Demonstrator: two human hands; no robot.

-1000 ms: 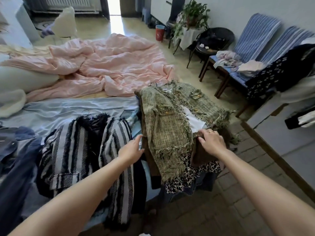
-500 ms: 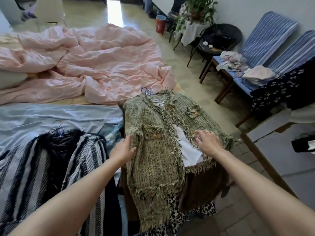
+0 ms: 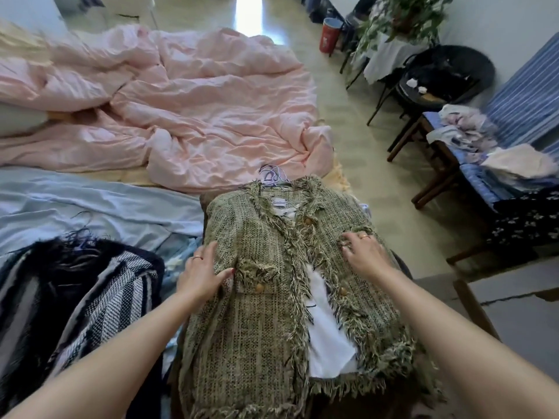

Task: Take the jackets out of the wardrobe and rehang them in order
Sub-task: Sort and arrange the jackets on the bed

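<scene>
A green fringed tweed jacket [image 3: 260, 328] lies front-up on top of a pile at the bed's corner, with a white lining showing in its opening. Hanger hooks [image 3: 272, 173] stick out at its collar. My left hand [image 3: 202, 273] rests on the jacket's left side beside a chest pocket, fingers spread. My right hand [image 3: 363, 252] presses on the right chest pocket, fingertips bent into the fabric. A black-and-white striped jacket [image 3: 90, 297] lies to the left on the bed.
A crumpled pink duvet [image 3: 181, 110] covers the far half of the bed, a light blue sheet [image 3: 90, 207] the near left. Blue striped chairs [image 3: 514, 122] piled with clothes stand at the right. A potted plant [image 3: 393, 22] and a red cup [image 3: 329, 34] are beyond.
Both hands moved up the green jacket toward its chest. My view came closer over the pile, so the striped jacket slid to the left edge.
</scene>
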